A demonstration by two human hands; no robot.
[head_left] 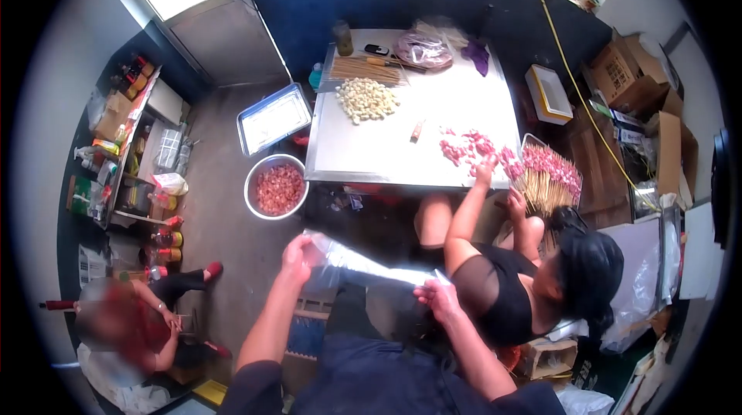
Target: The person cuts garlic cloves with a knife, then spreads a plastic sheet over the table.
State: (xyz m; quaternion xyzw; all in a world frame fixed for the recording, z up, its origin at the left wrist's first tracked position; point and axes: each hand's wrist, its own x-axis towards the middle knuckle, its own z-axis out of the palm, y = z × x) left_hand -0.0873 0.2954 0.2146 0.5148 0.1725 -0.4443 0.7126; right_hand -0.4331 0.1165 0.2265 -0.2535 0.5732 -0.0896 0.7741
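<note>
Stretched between my two hands is a clear plastic bag (pixel 359 263), thin and shiny, above my lap. My left hand (pixel 300 255) is closed on its left end, and my right hand (pixel 439 297) pinches the right end. Beyond my left hand, a metal bowl (pixel 249 197) of cut red meat (pixel 280 188) stands low beside the table (pixel 363 156). On the table lie pink meat pieces (pixel 464 148), a heap of pale chunks (pixel 366 100) and a bundle of wooden skewers (pixel 359 69).
A co-worker (pixel 502 291) sits close on my right, hands at the meat and skewers. Loaded skewers (pixel 549 175) fill a tray at the table's right corner. A white tray (pixel 274 120) stands left of the table. Another person (pixel 143 322) sits at far left near shelves (pixel 139 160).
</note>
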